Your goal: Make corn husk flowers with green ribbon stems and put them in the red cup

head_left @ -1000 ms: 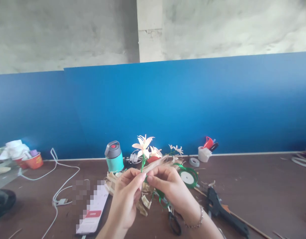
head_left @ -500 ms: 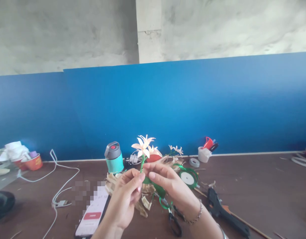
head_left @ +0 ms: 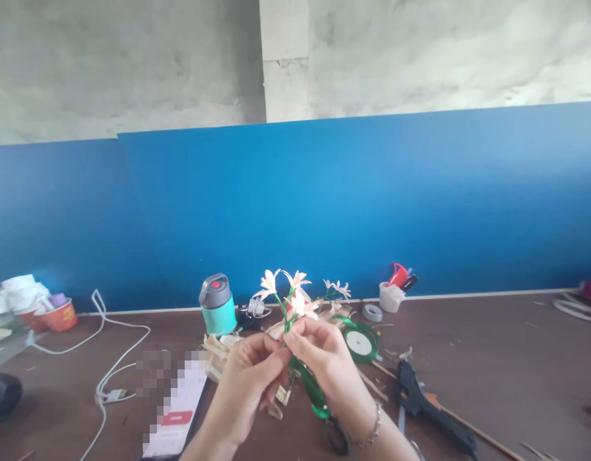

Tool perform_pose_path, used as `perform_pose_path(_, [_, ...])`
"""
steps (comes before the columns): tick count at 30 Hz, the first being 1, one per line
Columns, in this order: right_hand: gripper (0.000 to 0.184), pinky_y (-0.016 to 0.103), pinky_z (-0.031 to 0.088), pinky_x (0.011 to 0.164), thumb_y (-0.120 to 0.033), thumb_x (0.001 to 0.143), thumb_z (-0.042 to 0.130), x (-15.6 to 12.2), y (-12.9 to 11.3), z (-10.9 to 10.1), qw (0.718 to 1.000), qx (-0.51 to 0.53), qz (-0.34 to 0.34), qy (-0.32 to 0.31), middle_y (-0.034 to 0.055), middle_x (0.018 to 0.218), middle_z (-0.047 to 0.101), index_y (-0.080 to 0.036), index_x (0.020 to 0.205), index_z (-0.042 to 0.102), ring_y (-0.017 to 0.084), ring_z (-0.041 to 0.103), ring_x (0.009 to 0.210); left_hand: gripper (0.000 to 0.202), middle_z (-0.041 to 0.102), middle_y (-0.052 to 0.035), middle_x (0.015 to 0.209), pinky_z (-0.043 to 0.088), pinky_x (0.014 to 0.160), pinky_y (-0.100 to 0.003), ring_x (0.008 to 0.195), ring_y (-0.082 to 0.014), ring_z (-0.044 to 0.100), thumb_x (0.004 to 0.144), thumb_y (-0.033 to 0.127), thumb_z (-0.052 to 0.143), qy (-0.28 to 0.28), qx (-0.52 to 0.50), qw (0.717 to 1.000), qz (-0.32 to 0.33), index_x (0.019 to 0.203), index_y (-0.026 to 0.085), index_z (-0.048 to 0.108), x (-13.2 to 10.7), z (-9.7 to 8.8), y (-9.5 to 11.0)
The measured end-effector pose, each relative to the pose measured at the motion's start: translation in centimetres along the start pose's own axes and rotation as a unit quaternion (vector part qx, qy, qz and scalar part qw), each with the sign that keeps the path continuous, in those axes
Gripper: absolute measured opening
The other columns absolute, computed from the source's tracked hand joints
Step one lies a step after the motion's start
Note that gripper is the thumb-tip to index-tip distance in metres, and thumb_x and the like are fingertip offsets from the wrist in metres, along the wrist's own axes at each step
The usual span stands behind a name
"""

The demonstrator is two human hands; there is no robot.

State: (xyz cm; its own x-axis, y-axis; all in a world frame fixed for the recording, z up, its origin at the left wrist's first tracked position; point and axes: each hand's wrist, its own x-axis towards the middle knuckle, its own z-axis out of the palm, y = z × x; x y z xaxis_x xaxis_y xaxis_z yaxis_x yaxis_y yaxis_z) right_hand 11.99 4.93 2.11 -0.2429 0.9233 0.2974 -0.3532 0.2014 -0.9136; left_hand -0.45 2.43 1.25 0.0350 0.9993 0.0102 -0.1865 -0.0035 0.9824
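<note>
Both my hands meet in front of me above the brown table. My left hand pinches the green stem of a small cream paper flower. My right hand, with a bracelet on its wrist, is closed on the same stem from the right. A strip of green ribbon hangs from between my fingers. The green ribbon spool lies just beyond my right hand. Straw-coloured strips are heaped under my hands.
A teal bottle stands behind my hands. A phone and white cables lie at the left, red cups farther left. A black glue gun, scissors, a tape roll and a white cup are at the right. A blue board backs the table.
The flower has tilted and turned between my fingers, so its blooms sit lower and spread. My right hand has shifted a little down the stem, and the green ribbon now trails lower.
</note>
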Motion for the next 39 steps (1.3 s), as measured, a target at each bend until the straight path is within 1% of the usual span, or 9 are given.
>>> perform_pose_path(6, [0.026, 0.03, 0.038, 0.069, -0.027, 0.078, 0.061, -0.5, 0.3, 1.0, 0.963, -0.2, -0.147, 0.104, 0.0012, 0.067, 0.052, -0.02, 0.054, 0.053, 0.018, 0.048, 0.072, 0.014, 0.059, -0.0001, 0.052, 0.038, 0.053, -0.023, 0.048, -0.0123, 0.05, 0.069, 0.027, 0.067, 0.209, 0.299, 0.889, 0.277, 0.058, 0.021, 0.064, -0.6, 0.5, -1.3])
perform_pose_path(8, [0.026, 0.03, 0.039, 0.071, -0.028, 0.078, 0.06, -0.5, 0.5, 1.1, 0.966, -0.185, -0.141, 0.112, 0.0012, 0.067, 0.052, -0.02, 0.054, 0.053, 0.019, 0.048, 0.073, 0.013, 0.06, -0.0006, 0.053, 0.038, 0.053, -0.022, 0.049, -0.0125, 0.05, 0.069, 0.027, 0.067, 0.213, 0.302, 0.888, 0.274, 0.058, 0.021, 0.065, -0.6, 0.6, -1.1])
perform_pose_path(13, [0.017, 0.027, 0.042, 0.061, -0.031, 0.075, 0.067, 0.0, 0.6, 0.5, 1.0, 0.001, 0.006, -0.014, 0.0004, 0.069, 0.057, -0.018, 0.066, 0.062, 0.015, 0.051, 0.063, 0.031, 0.045, 0.0052, 0.042, 0.023, 0.035, -0.018, 0.035, -0.0053, 0.03, 0.071, 0.041, 0.066, 0.057, 0.097, 0.99, 0.082, 0.055, 0.018, 0.053, -0.3, 0.1, 0.4])
perform_pose_path(16, [0.012, 0.026, 0.045, 0.062, -0.028, 0.075, 0.068, 0.1, 0.2, 0.1, 0.986, 0.113, 0.055, -0.111, 0.0027, 0.08, 0.063, -0.017, 0.068, 0.067, 0.014, 0.056, 0.065, 0.033, 0.044, 0.007, 0.042, 0.015, 0.034, -0.016, 0.034, -0.0025, 0.024, 0.068, 0.044, 0.069, 0.015, 0.005, 1.0, 0.022, 0.059, 0.017, 0.051, -0.2, -0.1, 0.6])
perform_pose_path(19, [0.01, 0.026, 0.047, 0.062, -0.024, 0.072, 0.072, 0.1, 0.1, -0.2, 0.979, 0.165, 0.06, -0.102, 0.0038, 0.087, 0.066, -0.018, 0.063, 0.07, 0.014, 0.058, 0.07, 0.03, 0.045, 0.0066, 0.044, 0.013, 0.033, -0.016, 0.035, -0.0025, 0.026, 0.069, 0.044, 0.068, -0.004, -0.01, 1.0, 0.009, 0.065, 0.017, 0.055, -0.1, 0.0, 0.3])
perform_pose_path(24, [0.013, 0.024, 0.045, 0.06, -0.024, 0.062, 0.079, 0.2, 0.8, 0.2, 0.984, 0.163, 0.063, -0.02, 0.0017, 0.065, 0.065, -0.017, 0.055, 0.07, 0.013, 0.056, 0.062, 0.024, 0.046, 0.0057, 0.043, 0.026, 0.036, -0.017, 0.036, -0.0054, 0.035, 0.073, 0.035, 0.064, 0.054, 0.141, 0.981, 0.125, 0.059, 0.017, 0.056, -0.3, 0.3, -0.2])
perform_pose_path(28, [0.015, 0.025, 0.044, 0.064, -0.024, 0.06, 0.079, 0.1, 1.3, 0.9, 0.99, 0.126, 0.046, 0.04, -0.0012, 0.055, 0.058, -0.016, 0.053, 0.069, 0.013, 0.054, 0.061, 0.018, 0.058, 0.0018, 0.051, 0.04, 0.046, -0.02, 0.046, -0.011, 0.053, 0.076, 0.025, 0.058, 0.156, 0.32, 0.895, 0.269, 0.06, 0.017, 0.059, -0.4, 0.2, -0.8])
perform_pose_path(35, [0.019, 0.027, 0.044, 0.065, -0.03, 0.06, 0.078, -0.2, 0.9, 1.4, 0.993, 0.089, 0.01, 0.075, 0.0008, 0.065, 0.062, -0.018, 0.05, 0.068, 0.015, 0.053, 0.066, 0.007, 0.068, -0.0003, 0.059, 0.045, 0.051, -0.02, 0.048, -0.0122, 0.06, 0.077, 0.023, 0.061, 0.226, 0.403, 0.794, 0.397, 0.074, 0.018, 0.065, -0.3, 0.1, -1.8])
perform_pose_path(39, [0.014, 0.028, 0.045, 0.072, -0.032, 0.064, 0.077, -0.1, 1.3, 1.3, 0.996, 0.074, 0.008, 0.058, 0.0022, 0.074, 0.066, -0.019, 0.061, 0.072, 0.017, 0.057, 0.074, 0.018, 0.061, 0.001, 0.052, 0.041, 0.047, -0.02, 0.045, -0.0111, 0.054, 0.078, 0.027, 0.06, 0.195, 0.345, 0.86, 0.322, 0.062, 0.017, 0.062, -0.4, 0.0, -1.0])
